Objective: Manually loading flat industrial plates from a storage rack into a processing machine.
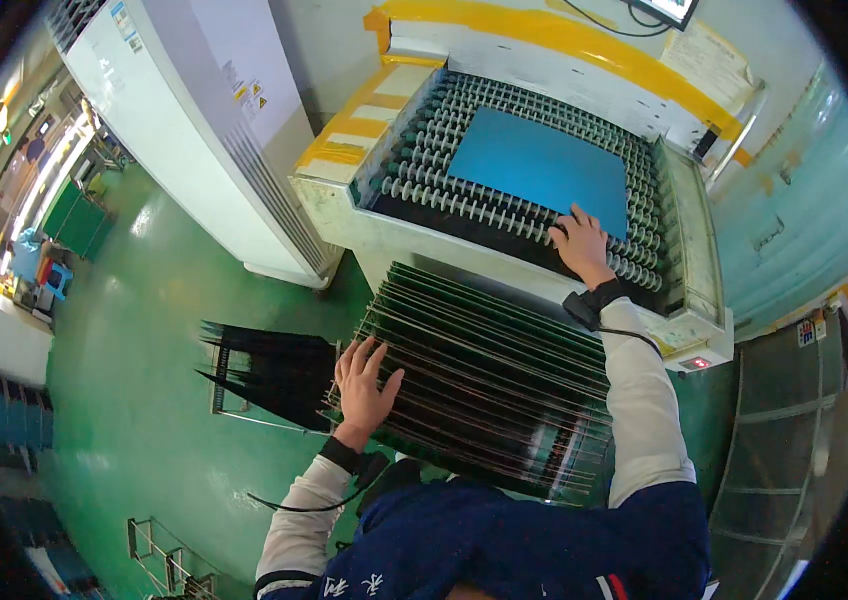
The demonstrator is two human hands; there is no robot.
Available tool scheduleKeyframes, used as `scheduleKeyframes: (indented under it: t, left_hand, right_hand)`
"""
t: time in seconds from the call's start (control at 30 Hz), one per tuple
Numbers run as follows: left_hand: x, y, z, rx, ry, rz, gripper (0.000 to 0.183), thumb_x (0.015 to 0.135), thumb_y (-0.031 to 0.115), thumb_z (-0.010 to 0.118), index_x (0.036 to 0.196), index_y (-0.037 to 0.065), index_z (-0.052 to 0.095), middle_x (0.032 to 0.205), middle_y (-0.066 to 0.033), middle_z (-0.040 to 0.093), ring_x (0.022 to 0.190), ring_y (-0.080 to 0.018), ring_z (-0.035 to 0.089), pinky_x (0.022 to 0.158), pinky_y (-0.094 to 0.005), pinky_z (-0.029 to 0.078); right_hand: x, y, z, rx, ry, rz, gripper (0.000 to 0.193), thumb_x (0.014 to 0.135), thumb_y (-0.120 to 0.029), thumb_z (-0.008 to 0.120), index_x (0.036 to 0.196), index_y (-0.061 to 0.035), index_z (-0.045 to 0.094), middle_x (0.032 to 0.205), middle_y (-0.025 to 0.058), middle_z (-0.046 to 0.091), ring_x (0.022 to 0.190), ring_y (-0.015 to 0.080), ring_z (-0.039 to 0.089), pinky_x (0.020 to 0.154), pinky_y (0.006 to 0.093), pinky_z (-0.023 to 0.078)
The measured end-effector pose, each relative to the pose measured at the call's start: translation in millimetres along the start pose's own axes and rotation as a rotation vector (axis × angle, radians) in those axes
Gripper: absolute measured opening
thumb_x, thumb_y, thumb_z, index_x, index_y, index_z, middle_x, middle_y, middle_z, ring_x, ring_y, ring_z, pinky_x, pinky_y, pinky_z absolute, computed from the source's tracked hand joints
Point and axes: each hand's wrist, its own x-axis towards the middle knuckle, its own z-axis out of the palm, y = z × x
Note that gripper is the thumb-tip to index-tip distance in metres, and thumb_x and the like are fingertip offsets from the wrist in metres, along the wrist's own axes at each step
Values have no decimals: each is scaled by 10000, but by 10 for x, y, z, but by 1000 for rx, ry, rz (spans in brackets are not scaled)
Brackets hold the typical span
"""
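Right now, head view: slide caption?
Right hand at the blue panel on a disc-roller conveyor, left hand at racked thin panels.

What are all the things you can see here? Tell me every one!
Flat sheet: one, blue, on the rollers
Rollers: many rows, grey, inside the machine
Machine: one, off-white, top middle
Tape: several strips, yellow, mostly around the machine
Thin panels: many, dark, standing in front of the machine
Sheets: several, black, left of the panels
Tall cabinet: one, white, upper left
Screen: one, partly seen, top edge
Stool: one, blue, far left
Floor: one, green, left
Far-off things: too small to count
Wristbands: two, black, on the wrists
Left hand: one, bare, at the panels
Right hand: one, bare, at the flat sheet's near edge
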Motion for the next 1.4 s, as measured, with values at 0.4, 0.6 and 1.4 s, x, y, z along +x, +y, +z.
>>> scheduleKeyframes:
  t: [0.4,0.6,1.4]
  left_hand:
    - [78,10,17,-34,-11,-50,461,823,279,742,1233,98,635,1389,-117,518,1335,-384,403,1102,-518,305]
    - [76,18,1,-37,9,-49,442,823,269,739,1218,94,641,1372,-120,523,1323,-389,409,1096,-518,310]
    - [22,-53,16,-81,31,-61,333,818,259,741,1079,70,658,1382,-115,519,1319,-389,408,1078,-527,338]
  right_hand:
    - [379,11,2,-89,-14,12,470,919,-433,611,1205,-63,553,1292,174,572,1190,388,505,965,548,387]
    - [593,83,20,-118,38,5,453,917,-430,611,1168,-59,541,1168,184,620,1145,388,531,927,554,411]
    - [-908,-310,699,624,-382,-18,491,931,-459,645,950,30,667,818,113,672,767,165,623,685,347,473]
